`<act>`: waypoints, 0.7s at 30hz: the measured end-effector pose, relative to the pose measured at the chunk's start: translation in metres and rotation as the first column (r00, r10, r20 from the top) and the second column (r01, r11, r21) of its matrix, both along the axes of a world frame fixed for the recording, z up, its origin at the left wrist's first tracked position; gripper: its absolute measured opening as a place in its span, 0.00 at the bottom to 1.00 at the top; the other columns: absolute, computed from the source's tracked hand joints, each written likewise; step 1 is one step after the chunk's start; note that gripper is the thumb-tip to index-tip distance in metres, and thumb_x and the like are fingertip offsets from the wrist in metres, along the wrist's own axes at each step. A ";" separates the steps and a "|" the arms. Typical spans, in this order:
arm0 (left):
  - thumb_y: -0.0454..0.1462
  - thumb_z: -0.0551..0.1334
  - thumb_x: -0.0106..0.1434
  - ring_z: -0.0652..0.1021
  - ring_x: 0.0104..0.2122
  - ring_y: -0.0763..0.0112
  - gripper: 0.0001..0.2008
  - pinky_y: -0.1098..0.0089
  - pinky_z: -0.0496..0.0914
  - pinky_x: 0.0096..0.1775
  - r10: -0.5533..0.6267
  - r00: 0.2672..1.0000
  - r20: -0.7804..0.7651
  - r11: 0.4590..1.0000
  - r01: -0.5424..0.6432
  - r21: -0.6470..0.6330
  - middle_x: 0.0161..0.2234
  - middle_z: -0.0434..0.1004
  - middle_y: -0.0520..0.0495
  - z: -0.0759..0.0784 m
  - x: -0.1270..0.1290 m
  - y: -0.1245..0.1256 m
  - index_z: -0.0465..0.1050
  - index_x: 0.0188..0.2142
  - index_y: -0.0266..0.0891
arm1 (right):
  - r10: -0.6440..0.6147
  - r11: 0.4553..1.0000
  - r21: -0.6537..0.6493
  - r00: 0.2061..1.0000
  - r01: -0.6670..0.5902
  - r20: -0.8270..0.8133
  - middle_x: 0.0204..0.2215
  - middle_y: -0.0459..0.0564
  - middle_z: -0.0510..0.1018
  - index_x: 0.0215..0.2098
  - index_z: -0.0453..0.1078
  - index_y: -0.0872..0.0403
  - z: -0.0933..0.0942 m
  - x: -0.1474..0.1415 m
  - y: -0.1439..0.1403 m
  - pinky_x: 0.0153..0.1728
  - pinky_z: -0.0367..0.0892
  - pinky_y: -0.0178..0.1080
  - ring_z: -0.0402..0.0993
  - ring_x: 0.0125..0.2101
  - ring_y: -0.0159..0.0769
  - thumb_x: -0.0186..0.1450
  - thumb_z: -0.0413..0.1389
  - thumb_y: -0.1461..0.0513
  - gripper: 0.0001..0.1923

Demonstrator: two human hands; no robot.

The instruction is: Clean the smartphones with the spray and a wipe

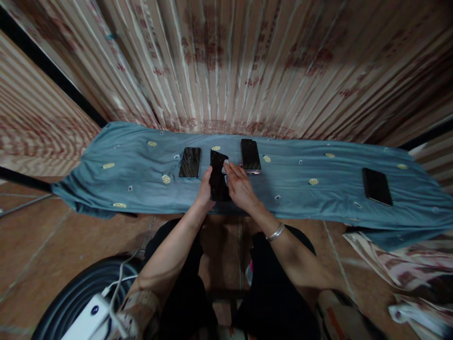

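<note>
My left hand (204, 191) grips the left edge of a black phone (217, 177), holding it over the blue-grey cloth (300, 198). My right hand (239, 186) lies over the phone's right side and pinches a small white wipe (225, 166) against its dark screen near the top. A silver bracelet (275, 232) circles my right wrist.
Three more dark phones lie on the cloth: one (190, 162) left of the held phone, one (250, 155) right of it, one (377, 186) far right. Striped curtains (226, 61) hang behind. A white power strip (87, 321) sits at lower left, crumpled fabric (406, 274) at lower right.
</note>
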State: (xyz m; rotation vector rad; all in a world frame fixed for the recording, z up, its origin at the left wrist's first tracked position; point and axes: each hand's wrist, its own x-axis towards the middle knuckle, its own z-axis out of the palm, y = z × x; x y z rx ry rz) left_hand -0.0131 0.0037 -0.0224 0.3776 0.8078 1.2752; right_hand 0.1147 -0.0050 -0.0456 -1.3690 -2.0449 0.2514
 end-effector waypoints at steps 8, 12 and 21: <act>0.48 0.64 0.65 0.84 0.49 0.58 0.15 0.65 0.76 0.53 0.034 0.999 0.015 0.999 -0.033 -0.027 0.37 0.86 0.44 0.004 -0.008 0.006 0.79 0.36 0.38 | 0.089 0.996 -0.003 0.996 -0.089 0.019 0.68 0.63 0.70 0.70 0.64 0.62 0.006 -0.013 -0.022 0.71 0.61 0.57 0.64 0.68 0.49 0.73 0.43 0.68 0.29; 0.48 0.64 0.65 0.84 0.48 0.59 0.15 0.65 0.77 0.52 0.087 0.996 -0.002 0.996 -0.087 -0.035 0.36 0.85 0.46 0.003 -0.012 0.010 0.78 0.35 0.39 | 0.145 0.989 0.002 0.989 -0.145 0.007 0.69 0.59 0.69 0.72 0.63 0.57 0.009 -0.019 -0.035 0.70 0.63 0.58 0.64 0.68 0.48 0.72 0.45 0.69 0.31; 0.46 0.61 0.69 0.83 0.49 0.63 0.15 0.68 0.76 0.52 0.130 0.991 0.013 0.990 -0.130 -0.054 0.38 0.86 0.45 0.001 -0.014 0.010 0.79 0.39 0.37 | 0.249 0.968 0.042 0.968 -0.249 -0.003 0.69 0.58 0.70 0.71 0.64 0.58 0.005 -0.024 -0.051 0.69 0.65 0.55 0.63 0.69 0.46 0.72 0.43 0.70 0.31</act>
